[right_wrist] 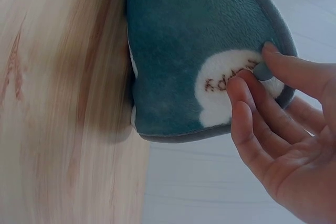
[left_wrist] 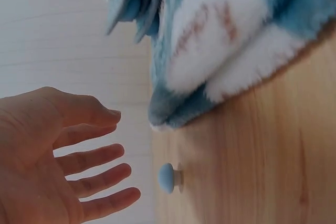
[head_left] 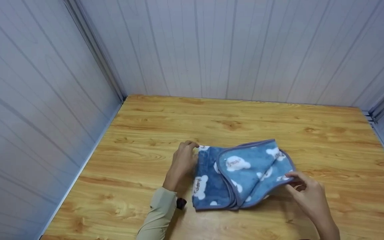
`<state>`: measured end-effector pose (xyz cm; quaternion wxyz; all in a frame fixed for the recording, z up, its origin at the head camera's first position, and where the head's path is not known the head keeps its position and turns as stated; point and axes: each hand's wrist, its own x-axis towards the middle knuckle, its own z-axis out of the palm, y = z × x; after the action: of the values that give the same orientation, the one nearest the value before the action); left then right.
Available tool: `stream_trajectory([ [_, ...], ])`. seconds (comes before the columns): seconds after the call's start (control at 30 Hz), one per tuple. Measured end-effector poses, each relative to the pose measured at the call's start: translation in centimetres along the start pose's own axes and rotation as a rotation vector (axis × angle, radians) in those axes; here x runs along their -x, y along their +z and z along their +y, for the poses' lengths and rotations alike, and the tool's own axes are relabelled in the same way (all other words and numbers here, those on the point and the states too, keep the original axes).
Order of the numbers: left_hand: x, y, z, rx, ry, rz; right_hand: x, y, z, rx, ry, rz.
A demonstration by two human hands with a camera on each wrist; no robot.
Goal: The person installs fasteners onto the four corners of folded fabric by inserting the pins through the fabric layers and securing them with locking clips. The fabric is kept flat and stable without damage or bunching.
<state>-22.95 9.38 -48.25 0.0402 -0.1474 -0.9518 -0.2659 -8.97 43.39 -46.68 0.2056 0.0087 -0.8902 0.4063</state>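
A folded blue fleece blanket [head_left: 248, 173] with white printed patches and a grey-blue bound edge lies on the wooden table. Its right part is raised and slanted, the layers fanning apart near the middle. My right hand [head_left: 308, 195] pinches the bound edge at the blanket's right end; in the right wrist view, the thumb and fingertips meet over a white patch with brown lettering. Beside the blanket's left edge is my left hand [head_left: 183, 160], fingers near the far left corner. In the left wrist view that hand [left_wrist: 68, 156] has loosely extended fingers, apart from the fleece.
The wooden tabletop [head_left: 165, 123] spreads around the blanket. Pale panel walls [head_left: 212, 50] rise behind it and at both sides. A dark device [head_left: 181, 203] sits at the left wrist. A small rounded blue thing [left_wrist: 167, 178] shows near the table; its kind is unclear.
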Motion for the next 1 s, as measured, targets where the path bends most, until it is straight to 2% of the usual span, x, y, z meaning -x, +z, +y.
stream_trajectory([
  [0.37, -0.4, 0.6, -1.0, -0.002, -0.035, -0.117, 0.0, -0.1, 0.1, -0.003, -0.013, 0.007],
  [0.6, -0.5, 1.0, -1.7, -0.028, -0.005, -0.063, 0.0, -0.2, 0.2, -0.019, -0.038, 0.016],
  [0.8, -0.4, 1.0, -1.9, 0.023, -0.051, -0.048, -0.1, -0.3, 0.3, -0.005, -0.038, 0.018],
  [1.0, -0.5, 1.3, -2.0, 0.062, -0.026, 0.022, 0.0, -0.2, 0.4, 0.021, -0.027, 0.014],
])
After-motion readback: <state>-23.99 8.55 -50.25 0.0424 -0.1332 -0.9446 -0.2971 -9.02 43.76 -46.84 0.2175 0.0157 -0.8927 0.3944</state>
